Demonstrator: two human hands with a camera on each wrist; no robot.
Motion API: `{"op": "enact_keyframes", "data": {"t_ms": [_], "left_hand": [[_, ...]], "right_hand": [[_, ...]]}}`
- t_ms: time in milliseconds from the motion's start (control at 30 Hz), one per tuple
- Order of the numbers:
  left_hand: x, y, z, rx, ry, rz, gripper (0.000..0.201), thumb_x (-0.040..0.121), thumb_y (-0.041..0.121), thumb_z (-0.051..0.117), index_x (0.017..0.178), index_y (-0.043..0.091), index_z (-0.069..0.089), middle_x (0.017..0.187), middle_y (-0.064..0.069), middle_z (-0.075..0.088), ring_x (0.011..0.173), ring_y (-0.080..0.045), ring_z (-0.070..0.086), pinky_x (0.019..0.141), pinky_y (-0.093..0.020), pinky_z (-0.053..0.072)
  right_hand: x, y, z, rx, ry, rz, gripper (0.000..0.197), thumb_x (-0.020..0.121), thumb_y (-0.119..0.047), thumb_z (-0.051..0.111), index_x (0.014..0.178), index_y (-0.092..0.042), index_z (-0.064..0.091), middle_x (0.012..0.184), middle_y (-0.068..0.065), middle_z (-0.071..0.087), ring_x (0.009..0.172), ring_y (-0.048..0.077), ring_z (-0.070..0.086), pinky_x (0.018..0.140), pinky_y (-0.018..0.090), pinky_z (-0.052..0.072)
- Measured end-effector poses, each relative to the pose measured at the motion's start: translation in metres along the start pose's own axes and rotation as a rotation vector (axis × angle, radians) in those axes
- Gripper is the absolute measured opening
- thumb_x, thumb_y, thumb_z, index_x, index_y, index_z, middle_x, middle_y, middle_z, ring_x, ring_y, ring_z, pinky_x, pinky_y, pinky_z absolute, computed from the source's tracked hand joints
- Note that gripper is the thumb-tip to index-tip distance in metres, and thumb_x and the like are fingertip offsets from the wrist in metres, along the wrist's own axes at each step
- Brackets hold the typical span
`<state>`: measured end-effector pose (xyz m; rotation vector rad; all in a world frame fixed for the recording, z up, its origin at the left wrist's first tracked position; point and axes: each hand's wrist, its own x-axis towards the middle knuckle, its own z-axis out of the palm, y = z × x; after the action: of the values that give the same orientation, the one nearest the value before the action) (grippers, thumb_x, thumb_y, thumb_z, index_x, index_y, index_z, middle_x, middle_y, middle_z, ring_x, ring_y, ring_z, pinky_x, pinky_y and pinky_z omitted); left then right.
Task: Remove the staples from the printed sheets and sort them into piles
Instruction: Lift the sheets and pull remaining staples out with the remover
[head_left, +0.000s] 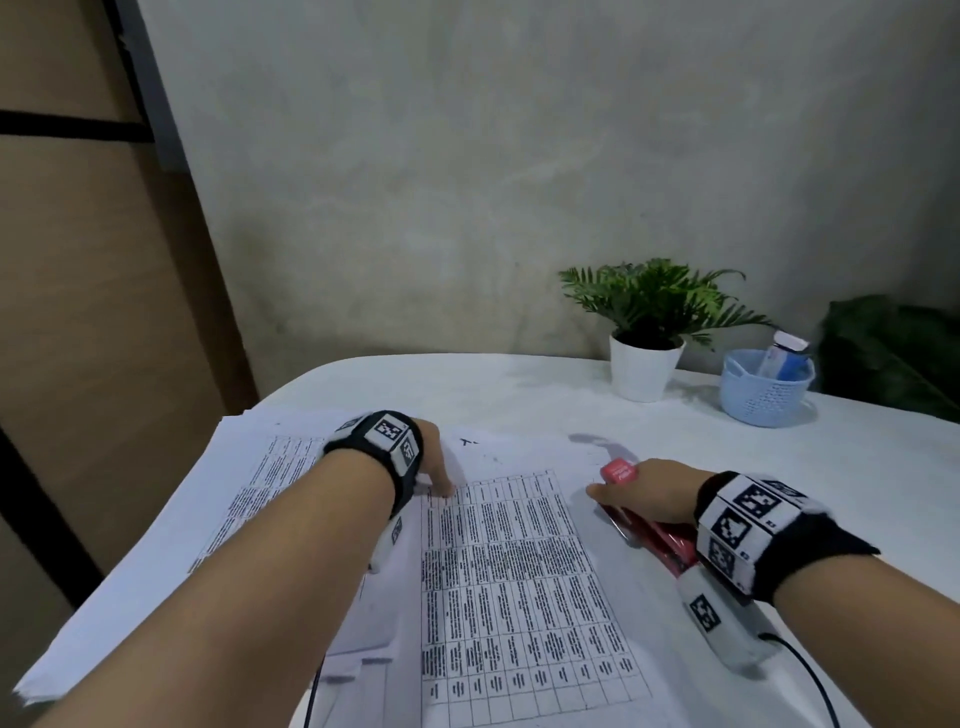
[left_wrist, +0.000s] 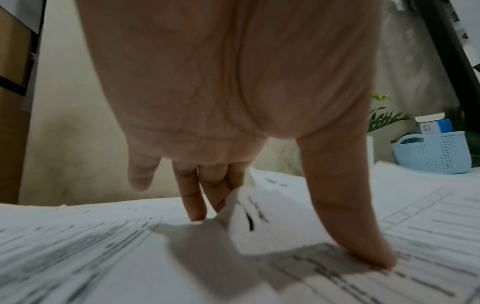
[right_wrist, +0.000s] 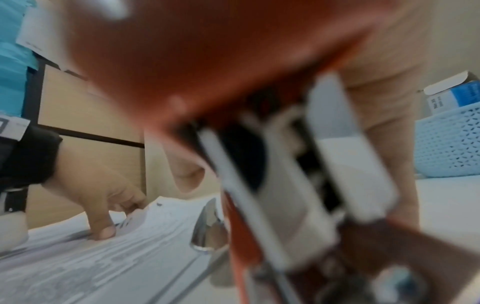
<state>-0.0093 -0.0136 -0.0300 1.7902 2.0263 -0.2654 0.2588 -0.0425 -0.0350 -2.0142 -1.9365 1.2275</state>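
We start with the bench (head_left: 519, 384), a broad white top with a rounded far edge and a faintly mottled, matte surface. Across its near half lie the printed sheets (head_left: 519, 571), thin white paper covered in dense tables of small type. Their long axis runs away from us, and a second spread of sheets (head_left: 156, 545) fans out beyond their left edge. These sheets are our landmark.

The relation that matters is at the far left corner of the sheets. There our left hand (head_left: 434, 462) presses down with its thumb (left_wrist: 363, 236), while its fingers (left_wrist: 192, 201) lift a small curled corner flap (left_wrist: 249, 216) of the paper. We judge the staple sits in or near that flap, though we cannot make it out. The left hand is therefore the nearer one, already on the corner.

Our right hand (head_left: 649, 493) lies just off the right edge of the sheets, level with their far end. Its fingers are wrapped round a red stapler (head_left: 644, 525), a long, hard plastic body with bright metal parts below. The right wrist view shows a polished, rounded metal end (right_wrist: 207, 230) resting just at the edge of the sheets. To reach the corner, we judge the stapler must travel leftward across the short width of the page.

Beyond the far right of the sheets stand a white pot with a fern (head_left: 647, 332) and a pale blue perforated plastic basket (head_left: 766, 389) holding a small box.
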Motion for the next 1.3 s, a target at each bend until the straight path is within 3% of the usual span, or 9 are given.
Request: {"op": "enact_keyframes", "data": {"t_ms": [100,233,367,633,767,900,1000,1100,1300], "left_hand": [[0.004,-0.002,0.001,0.041,0.007,0.007,0.052,0.074,0.038,0.079,0.112,0.008,0.061,0.102,-0.002,0.055,0.086,-0.02,0.054,0.068,-0.024,0.049],[-0.002,0.005,0.0,0.045,0.204,0.078,0.035,0.082,0.032,0.069,0.106,0.008,0.064,0.105,-0.009,0.064,0.103,-0.027,0.062,0.076,-0.026,0.043],[-0.015,0.017,-0.021,-0.202,0.408,0.227,0.053,0.085,0.036,0.067,0.13,0.01,0.054,0.134,-0.006,0.054,0.124,-0.023,0.049,0.097,-0.025,0.037],[-0.048,0.018,-0.061,-0.548,0.558,0.49,0.019,0.084,0.031,0.07,0.097,0.019,0.062,0.104,-0.012,0.068,0.092,-0.022,0.062,0.085,-0.035,0.048],[-0.066,0.013,-0.069,-0.8,0.585,0.616,0.019,0.078,0.028,0.076,0.09,0.022,0.063,0.092,-0.004,0.068,0.083,-0.015,0.061,0.085,-0.034,0.049],[-0.082,0.01,-0.069,-1.18,0.686,0.643,0.029,0.087,0.013,0.067,0.104,0.02,0.045,0.096,-0.004,0.062,0.08,-0.017,0.062,0.066,-0.03,0.051],[-0.089,0.006,-0.054,-1.346,0.754,0.601,0.029,0.091,0.009,0.06,0.097,0.021,0.035,0.107,-0.008,0.053,0.089,-0.023,0.059,0.07,-0.036,0.056],[-0.092,0.003,-0.031,-1.292,0.719,0.582,0.024,0.092,0.005,0.057,0.087,0.019,0.038,0.097,-0.004,0.057,0.089,-0.02,0.056,0.081,-0.038,0.052],[-0.092,0.004,-0.001,-1.282,0.67,0.557,0.018,0.093,0.009,0.057,0.096,0.024,0.048,0.089,0.003,0.065,0.072,-0.012,0.059,0.065,-0.026,0.042]], "right_hand": [[0.002,0.001,0.001,-0.257,0.081,-0.017,0.053,0.086,-0.06,0.049,0.104,-0.011,0.054,0.097,0.008,0.07,0.082,0.022,0.068,0.087,0.032,0.054],[0.004,0.005,0.0,-0.223,0.051,-0.032,0.062,0.084,-0.066,0.044,0.098,-0.008,0.061,0.091,0.009,0.071,0.077,0.022,0.069,0.081,0.029,0.055],[-0.008,0.01,-0.014,-0.068,0.11,-0.127,0.059,0.089,-0.063,0.037,0.079,-0.012,0.064,0.071,0.002,0.071,0.062,0.015,0.066,0.061,0.02,0.048],[-0.047,0.016,-0.042,0.663,0.018,-0.362,0.047,0.073,-0.046,0.058,0.094,-0.006,0.066,0.074,0.013,0.065,0.053,0.019,0.06,0.057,0.027,0.051],[-0.056,0.009,-0.048,0.608,0.048,-0.474,0.069,0.066,-0.048,0.067,0.115,0.001,0.062,0.083,0.019,0.063,0.057,0.019,0.06,0.051,0.023,0.052],[-0.061,0.001,-0.051,0.639,0.165,-0.575,0.081,0.041,-0.061,0.081,0.098,-0.005,0.072,0.079,0.02,0.06,0.054,0.018,0.06,0.052,0.026,0.053],[-0.065,-0.002,-0.059,0.684,0.211,-0.604,0.072,0.049,-0.058,0.077,0.097,-0.005,0.073,0.066,0.011,0.06,0.052,0.019,0.058,0.053,0.028,0.05],[-0.069,-0.004,-0.064,0.692,0.231,-0.636,0.076,0.036,-0.067,0.079,0.089,-0.014,0.076,0.071,0.009,0.062,0.054,0.019,0.06,0.055,0.028,0.051],[-0.071,-0.006,-0.07,0.761,0.224,-0.652,0.085,0.027,-0.069,0.081,0.091,-0.014,0.074,0.062,0.004,0.062,0.053,0.019,0.059,0.052,0.027,0.05]]}}
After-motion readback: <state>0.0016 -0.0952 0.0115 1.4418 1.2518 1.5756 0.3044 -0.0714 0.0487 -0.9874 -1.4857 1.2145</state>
